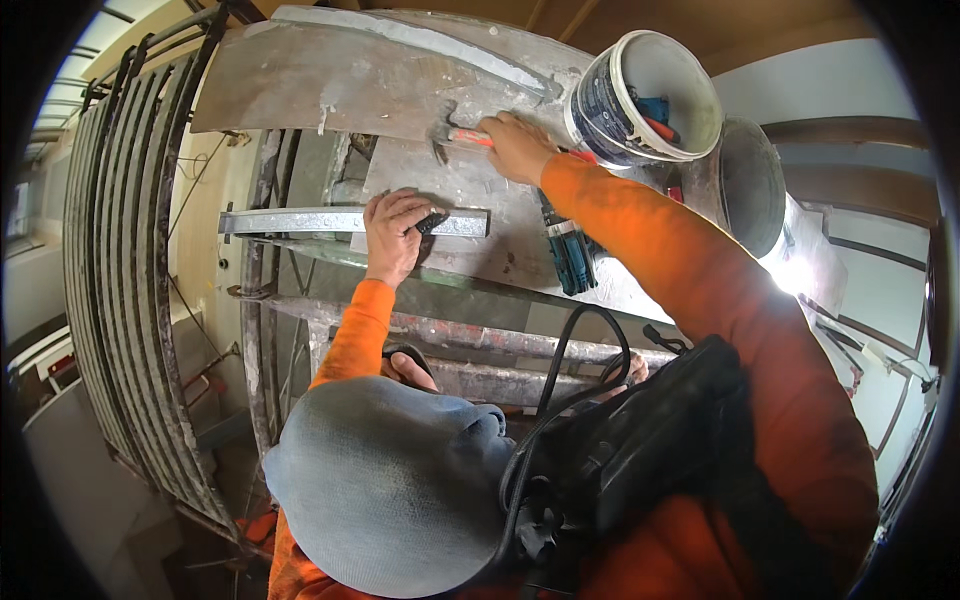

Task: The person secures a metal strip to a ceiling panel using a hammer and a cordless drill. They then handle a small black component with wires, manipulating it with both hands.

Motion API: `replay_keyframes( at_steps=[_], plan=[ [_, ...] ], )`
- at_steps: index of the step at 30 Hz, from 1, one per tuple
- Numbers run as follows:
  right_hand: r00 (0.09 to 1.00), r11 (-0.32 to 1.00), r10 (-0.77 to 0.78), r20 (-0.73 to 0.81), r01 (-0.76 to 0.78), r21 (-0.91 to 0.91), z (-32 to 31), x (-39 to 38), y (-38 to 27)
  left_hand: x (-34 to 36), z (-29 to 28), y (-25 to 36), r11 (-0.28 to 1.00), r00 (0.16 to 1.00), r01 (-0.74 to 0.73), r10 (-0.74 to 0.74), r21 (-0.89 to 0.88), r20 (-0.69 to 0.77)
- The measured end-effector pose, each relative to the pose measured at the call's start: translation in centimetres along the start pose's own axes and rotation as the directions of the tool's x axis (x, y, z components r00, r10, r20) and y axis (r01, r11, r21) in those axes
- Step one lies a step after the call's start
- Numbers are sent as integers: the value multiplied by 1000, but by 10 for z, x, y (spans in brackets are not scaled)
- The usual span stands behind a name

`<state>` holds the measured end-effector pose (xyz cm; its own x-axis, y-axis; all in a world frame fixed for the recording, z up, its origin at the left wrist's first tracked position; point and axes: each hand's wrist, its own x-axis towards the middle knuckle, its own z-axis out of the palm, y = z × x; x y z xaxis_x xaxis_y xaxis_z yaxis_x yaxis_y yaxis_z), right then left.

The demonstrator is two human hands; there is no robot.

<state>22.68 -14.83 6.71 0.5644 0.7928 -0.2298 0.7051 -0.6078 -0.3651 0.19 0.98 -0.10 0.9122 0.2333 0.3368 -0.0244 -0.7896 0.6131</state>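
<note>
A long silvery metal strip (310, 221) lies across the boards, its left end reaching past their edge. My left hand (392, 232) rests over this strip, fingers curled round a small black object (432, 222) whose kind I cannot make out. Farther away and to the right, my right hand (516, 150) is closed round the orange-red handle of a claw hammer (466, 137). The hammer lies sideways just above the board, its head pointing left. Between the hammer and my body lies a teal and black cordless drill (570, 256).
A white bucket (690, 150) with tools inside stands right of the hammer, with a dark round container (752, 190) beside it. Scaffold pipes (480, 340) run in front of me; slatted metal platforms (130, 270) stand upright at left. A bright lamp (795, 275) glows at right.
</note>
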Motion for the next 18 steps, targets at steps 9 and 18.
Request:
replay_keyframes(
  at_steps=[9,18],
  plan=[
    [964,763,112,243,-240,600,-59,-54,-52,-1,8,11,997,1000,12,-10,78,-20],
    [995,875,3,-104,48,482,-14,-146,-74,-14,11,8,991,999,-30,35,131,-37]
  ],
)
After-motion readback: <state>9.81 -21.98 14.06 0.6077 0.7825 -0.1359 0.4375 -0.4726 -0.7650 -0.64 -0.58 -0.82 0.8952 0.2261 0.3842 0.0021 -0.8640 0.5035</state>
